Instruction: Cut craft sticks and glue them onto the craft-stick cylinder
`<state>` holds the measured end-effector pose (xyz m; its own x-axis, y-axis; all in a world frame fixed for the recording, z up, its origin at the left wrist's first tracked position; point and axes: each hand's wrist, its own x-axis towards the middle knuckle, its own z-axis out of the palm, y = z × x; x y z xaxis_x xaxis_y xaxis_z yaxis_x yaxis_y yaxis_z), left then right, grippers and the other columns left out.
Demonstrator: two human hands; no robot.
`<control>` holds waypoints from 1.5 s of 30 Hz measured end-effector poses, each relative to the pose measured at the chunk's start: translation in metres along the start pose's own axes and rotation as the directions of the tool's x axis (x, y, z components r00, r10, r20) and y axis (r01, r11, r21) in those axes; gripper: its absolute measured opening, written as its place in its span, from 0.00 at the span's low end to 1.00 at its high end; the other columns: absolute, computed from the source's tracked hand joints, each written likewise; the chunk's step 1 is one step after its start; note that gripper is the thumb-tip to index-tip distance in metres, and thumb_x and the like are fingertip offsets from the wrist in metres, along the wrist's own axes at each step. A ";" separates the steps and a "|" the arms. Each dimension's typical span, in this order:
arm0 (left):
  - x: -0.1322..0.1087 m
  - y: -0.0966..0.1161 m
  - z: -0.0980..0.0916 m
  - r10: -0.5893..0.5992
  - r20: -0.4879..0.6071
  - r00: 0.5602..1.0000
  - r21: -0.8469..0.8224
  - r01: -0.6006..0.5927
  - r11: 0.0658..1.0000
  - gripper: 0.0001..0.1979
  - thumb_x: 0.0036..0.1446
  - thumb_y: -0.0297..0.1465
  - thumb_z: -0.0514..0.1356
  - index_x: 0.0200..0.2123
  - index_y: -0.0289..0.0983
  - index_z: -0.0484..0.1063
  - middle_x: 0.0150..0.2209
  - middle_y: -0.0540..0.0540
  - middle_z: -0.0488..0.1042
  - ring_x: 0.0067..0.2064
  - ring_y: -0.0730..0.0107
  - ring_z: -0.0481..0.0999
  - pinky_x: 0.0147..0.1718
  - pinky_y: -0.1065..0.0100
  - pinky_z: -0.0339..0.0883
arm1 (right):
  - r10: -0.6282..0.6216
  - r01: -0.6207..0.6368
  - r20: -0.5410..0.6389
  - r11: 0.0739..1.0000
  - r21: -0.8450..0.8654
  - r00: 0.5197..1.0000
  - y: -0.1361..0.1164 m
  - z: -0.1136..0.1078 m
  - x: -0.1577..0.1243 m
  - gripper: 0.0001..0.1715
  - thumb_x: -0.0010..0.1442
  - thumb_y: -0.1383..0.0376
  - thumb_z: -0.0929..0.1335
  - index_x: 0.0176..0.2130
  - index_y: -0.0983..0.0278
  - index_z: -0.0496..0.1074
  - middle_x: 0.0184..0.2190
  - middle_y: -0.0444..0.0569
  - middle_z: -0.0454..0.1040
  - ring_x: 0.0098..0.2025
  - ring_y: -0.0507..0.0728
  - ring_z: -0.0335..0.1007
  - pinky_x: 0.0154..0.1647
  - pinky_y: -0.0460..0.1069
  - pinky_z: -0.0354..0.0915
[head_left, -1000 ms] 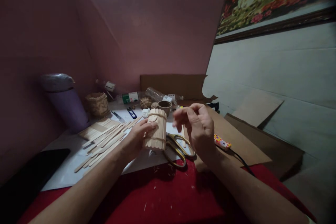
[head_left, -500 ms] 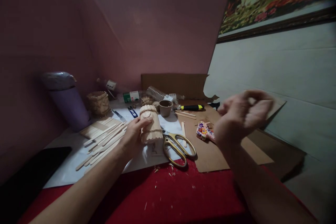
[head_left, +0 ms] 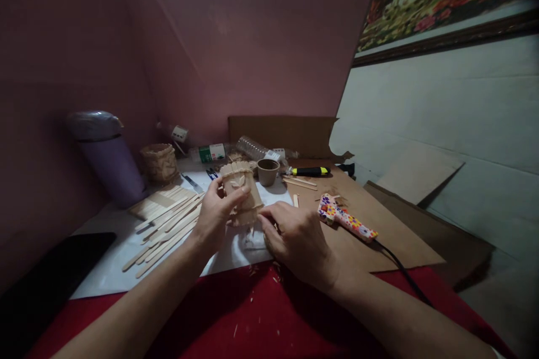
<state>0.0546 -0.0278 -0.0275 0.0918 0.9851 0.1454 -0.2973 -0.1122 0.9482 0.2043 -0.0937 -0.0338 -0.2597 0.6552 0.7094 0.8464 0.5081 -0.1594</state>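
Observation:
My left hand (head_left: 214, 214) is wrapped round a small holder made of popsicle sticks (head_left: 240, 190), tilted, with its open top facing me. My right hand (head_left: 292, 238) lies low on the table just right of the holder, fingers curled over the spot where the scissors lay; what it grips, if anything, is hidden. A flowered glue gun (head_left: 345, 217) with a black cord rests on brown cardboard (head_left: 379, 235) to the right. Loose popsicle sticks (head_left: 168, 227) lie on white paper to the left.
A purple tumbler (head_left: 107, 157), a small woven basket (head_left: 160, 161), a brown cup (head_left: 268, 171), a yellow-black cutter (head_left: 309, 171), bottles and twine stand at the back. A black phone (head_left: 54, 275) lies front left. Pink board walls enclose the left and back.
My right hand swung out to the right, then came back down beside the holder, over the scissors. The left hand tipped the holder so its open top faces me. The glue gun now lies uncovered.

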 end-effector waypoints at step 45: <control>0.008 0.011 -0.008 -0.259 0.033 0.965 -0.291 0.258 0.922 0.20 0.42 0.28 0.66 0.42 0.33 0.72 0.36 0.41 0.78 0.36 0.57 0.78 0.34 0.55 0.76 | 0.344 0.154 -0.939 0.927 0.343 0.021 0.127 -0.103 0.037 0.20 0.56 0.83 0.54 0.32 0.60 0.59 0.19 0.34 0.65 0.17 0.48 0.64 0.20 0.45 0.53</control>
<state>0.0449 -0.0202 -0.0178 0.1969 0.9757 -0.0964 -0.5265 0.1882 0.8291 0.3502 -0.0625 0.0427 0.7217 -0.3363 0.6050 0.5850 0.7635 -0.2735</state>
